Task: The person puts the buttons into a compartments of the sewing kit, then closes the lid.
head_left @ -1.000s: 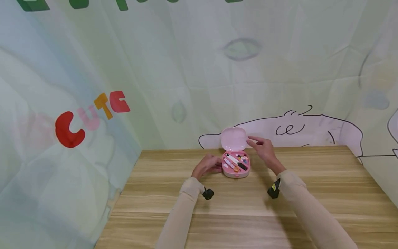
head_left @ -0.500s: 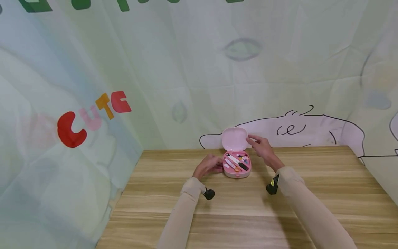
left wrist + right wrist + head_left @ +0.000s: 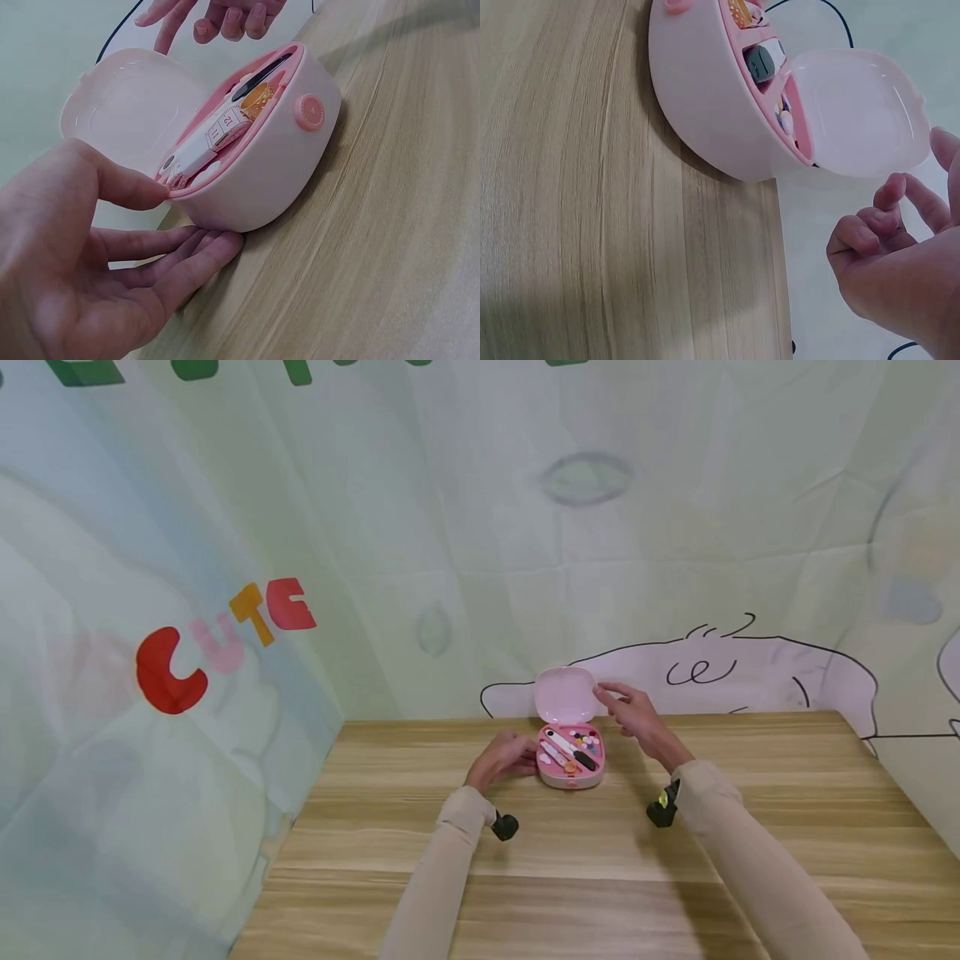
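Note:
A pink sewing box stands near the table's back edge. Its pale pink lid is raised. Inside lie a tape measure, an orange dotted piece, a white tool with a dark end and several small coloured pieces. My left hand holds the box's left side, thumb at the rim and fingers low against the wall. The right hand is at the lid's right edge, fingers loosely bent; I cannot tell whether a fingertip touches the lid.
The wooden table extends in front of the box and to both sides. A printed cloth backdrop hangs behind the table and along the left. A dark cord shows beyond the back edge.
The right hand shifts only slightly at the lid's edge. The box, the raised lid and the left hand stay essentially in place.

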Demonstrator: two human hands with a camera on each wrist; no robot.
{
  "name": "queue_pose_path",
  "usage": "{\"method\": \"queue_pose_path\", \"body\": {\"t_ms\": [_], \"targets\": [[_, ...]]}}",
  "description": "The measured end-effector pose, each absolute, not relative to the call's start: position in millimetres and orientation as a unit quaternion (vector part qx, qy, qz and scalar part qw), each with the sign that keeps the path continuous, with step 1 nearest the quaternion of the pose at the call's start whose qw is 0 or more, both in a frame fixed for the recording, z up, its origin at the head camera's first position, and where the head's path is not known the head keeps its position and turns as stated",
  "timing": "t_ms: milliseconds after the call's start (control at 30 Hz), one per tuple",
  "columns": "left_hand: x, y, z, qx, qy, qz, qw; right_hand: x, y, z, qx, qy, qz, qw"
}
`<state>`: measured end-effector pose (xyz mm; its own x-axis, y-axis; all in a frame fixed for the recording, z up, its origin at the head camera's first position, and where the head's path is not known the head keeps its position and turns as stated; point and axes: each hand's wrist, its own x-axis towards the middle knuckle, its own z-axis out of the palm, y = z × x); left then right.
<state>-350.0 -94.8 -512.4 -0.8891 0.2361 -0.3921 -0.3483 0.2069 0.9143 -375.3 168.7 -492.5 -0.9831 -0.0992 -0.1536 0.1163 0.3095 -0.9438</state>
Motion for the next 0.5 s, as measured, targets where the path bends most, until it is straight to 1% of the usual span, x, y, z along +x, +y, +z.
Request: {"method": "queue_pose_path", "body": {"t_ms": [500], "targets": [[-350.7, -93.8, -512.7, -0.040, 0.742, 0.627, 0.234, -374.9, 178.4, -491.1, -0.017, 0.794, -0.599, 0.100]]}}
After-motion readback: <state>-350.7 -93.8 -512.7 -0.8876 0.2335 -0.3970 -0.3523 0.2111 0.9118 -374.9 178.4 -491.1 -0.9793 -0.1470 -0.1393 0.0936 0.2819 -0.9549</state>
